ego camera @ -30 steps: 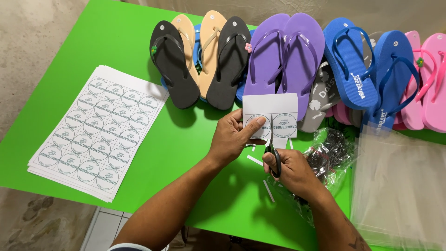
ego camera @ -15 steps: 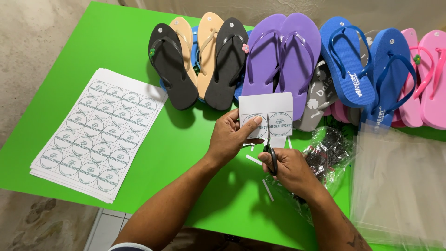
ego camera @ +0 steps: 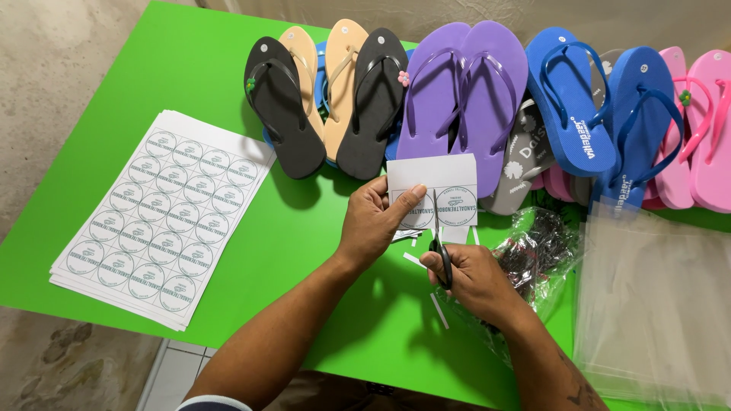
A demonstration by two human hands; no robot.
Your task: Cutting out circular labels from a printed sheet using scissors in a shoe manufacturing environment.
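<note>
The scene is viewed from head height, looking steeply down, close over the bright green tabletop (ego camera: 190, 68).

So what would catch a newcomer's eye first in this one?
Probably the row of flip-flops along the far edge of the green table, black through purple to pink. Then, mid-table, the left hand holding a small label sheet while the right hand cuts it with scissors.

The worktop (ego camera: 190, 68) was bright green. The label sheets (ego camera: 160, 217) were white with rows of green-ringed circles, as was the cut piece (ego camera: 449, 183). The flip-flops ran black (ego camera: 285, 114), tan (ego camera: 343, 84), purple (ego camera: 464, 91), blue (ego camera: 567, 99) and pink (ego camera: 704, 129). The scissors (ego camera: 442, 255) were black.
</note>
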